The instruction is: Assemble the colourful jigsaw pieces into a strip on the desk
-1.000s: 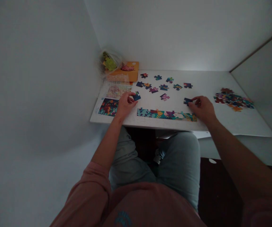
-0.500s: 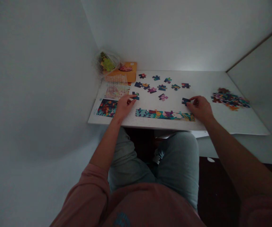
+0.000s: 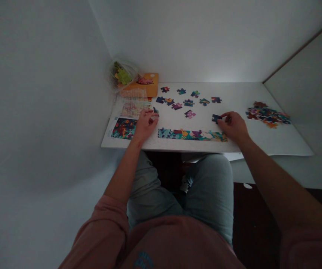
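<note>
My left hand (image 3: 146,125) pinches a dark teal puzzle piece (image 3: 155,111), which is tilted up at the fingertips. On the other side, my right hand (image 3: 234,127) has its fingers on a dark blue piece (image 3: 216,118) lying on the white table. Between the hands and nearer to me runs a joined strip of colourful puzzle (image 3: 177,135). A pink piece (image 3: 189,114) lies above the strip, and several loose pieces, among them a purple one (image 3: 177,106), are spread farther back.
A heap of puzzle pieces (image 3: 267,115) lies on the right of the table (image 3: 287,140). At the left are a dark picture sheet (image 3: 123,128), a clear plastic sleeve (image 3: 134,104), an orange box (image 3: 151,87) and a bag with green pieces (image 3: 123,76). Walls stand behind and to the left.
The piece in my left hand has gone from nearly flat to tilted up. The whole view has shifted slightly; my right hand stays at the dark blue piece.
</note>
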The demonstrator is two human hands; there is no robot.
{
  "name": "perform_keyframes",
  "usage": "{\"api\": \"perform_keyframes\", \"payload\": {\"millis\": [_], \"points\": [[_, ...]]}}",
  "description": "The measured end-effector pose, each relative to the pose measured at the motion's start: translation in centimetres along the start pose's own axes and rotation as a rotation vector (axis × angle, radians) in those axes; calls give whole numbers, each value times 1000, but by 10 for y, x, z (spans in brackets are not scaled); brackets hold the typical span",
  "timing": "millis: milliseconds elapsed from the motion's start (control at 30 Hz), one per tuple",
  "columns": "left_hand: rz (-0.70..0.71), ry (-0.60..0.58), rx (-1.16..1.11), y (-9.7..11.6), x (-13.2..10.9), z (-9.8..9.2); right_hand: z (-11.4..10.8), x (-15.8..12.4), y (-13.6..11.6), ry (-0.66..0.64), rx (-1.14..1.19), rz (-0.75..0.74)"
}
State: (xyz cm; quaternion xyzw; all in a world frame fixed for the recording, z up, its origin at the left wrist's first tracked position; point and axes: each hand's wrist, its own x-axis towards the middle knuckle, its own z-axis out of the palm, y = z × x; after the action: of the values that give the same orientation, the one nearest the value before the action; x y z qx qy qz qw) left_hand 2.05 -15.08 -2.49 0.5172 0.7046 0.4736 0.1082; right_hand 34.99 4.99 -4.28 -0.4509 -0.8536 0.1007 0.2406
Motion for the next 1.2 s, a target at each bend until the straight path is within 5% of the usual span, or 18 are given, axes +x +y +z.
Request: {"api": "perform_keyframes", "payload": {"millis": [1200], "points": [[156, -35, 449, 18, -2, 4, -8, 2, 0, -24, 126, -3]]}}
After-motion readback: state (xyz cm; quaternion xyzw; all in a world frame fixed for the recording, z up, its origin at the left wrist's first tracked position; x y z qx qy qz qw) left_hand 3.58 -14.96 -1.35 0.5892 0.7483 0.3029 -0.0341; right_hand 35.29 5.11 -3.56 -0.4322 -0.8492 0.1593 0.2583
